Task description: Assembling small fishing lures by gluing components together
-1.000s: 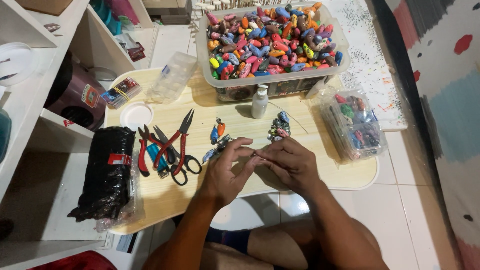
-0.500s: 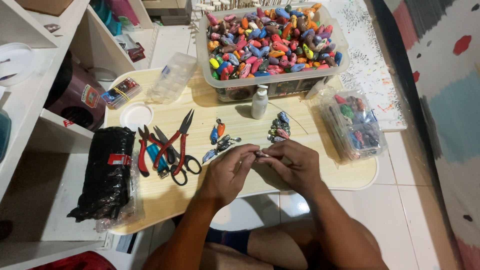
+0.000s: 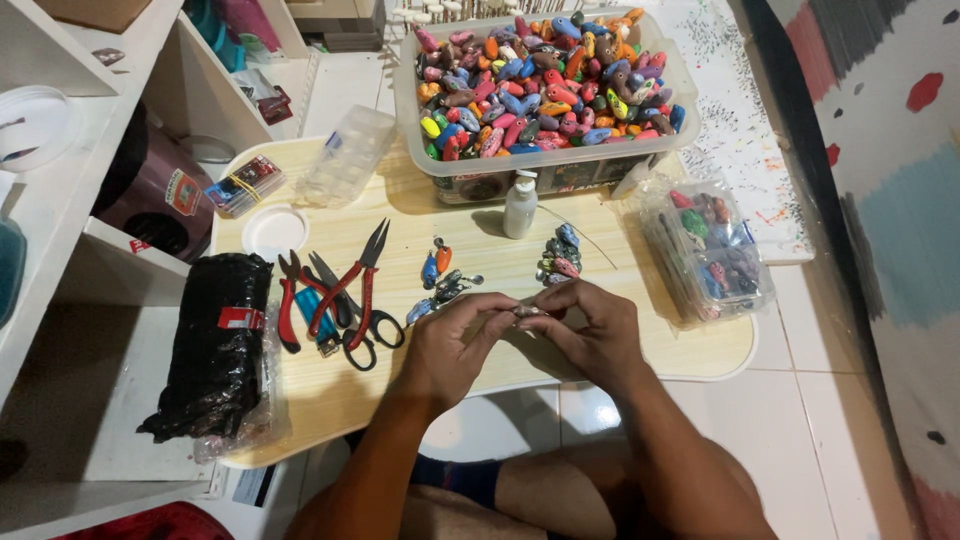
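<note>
- The fingers (image 3: pixel 497 322) of the left hand (image 3: pixel 455 350) and those of the right hand (image 3: pixel 592 332) meet, pinching one small metal-and-bead piece (image 3: pixel 527 312) between their tips, just above the near edge of the worktop (image 3: pixel 480 235).
- Just beyond the piece lies a cluster of finished blue and orange charms (image 3: pixel 440 280); a second cluster (image 3: pixel 560 256) lies past the right hand.
- Left of the piece rest red-handled pliers (image 3: pixel 345 285) and scissors (image 3: pixel 362 322).
- Farther left sits a black wrapped bundle (image 3: pixel 215 345).
- Well beyond the piece stand a small white bottle (image 3: pixel 519 205) and a clear tub of coloured beads (image 3: pixel 545 85).
</note>
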